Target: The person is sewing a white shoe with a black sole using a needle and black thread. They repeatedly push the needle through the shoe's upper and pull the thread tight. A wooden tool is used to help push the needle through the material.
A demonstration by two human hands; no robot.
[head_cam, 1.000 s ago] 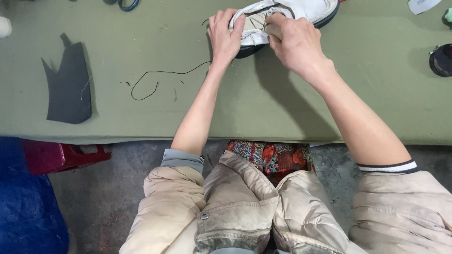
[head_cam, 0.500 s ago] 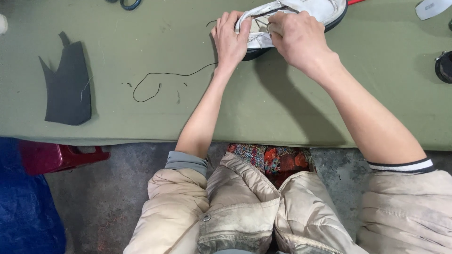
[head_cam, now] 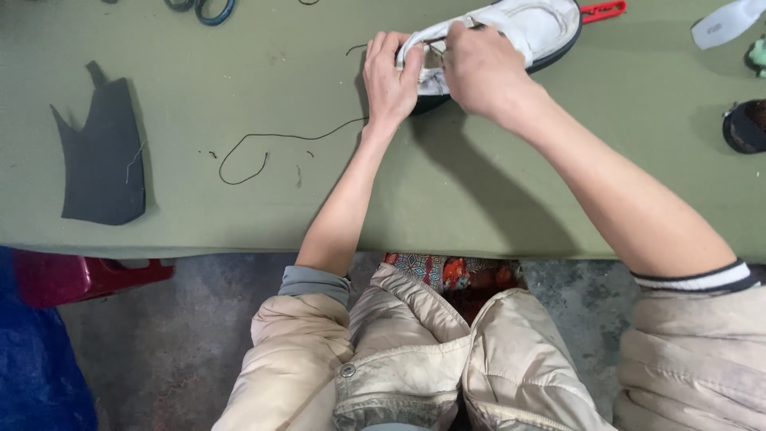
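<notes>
Both hands grip the white shoe [head_cam: 535, 28]: left hand [head_cam: 391, 80] clasps its soft front, right hand [head_cam: 479, 68] pinches the upper. Light, floppy; best held by its stiff dark sole.

Beige padded jacket, sleeves pushed up, one cuff striped black-and-white.
</notes>
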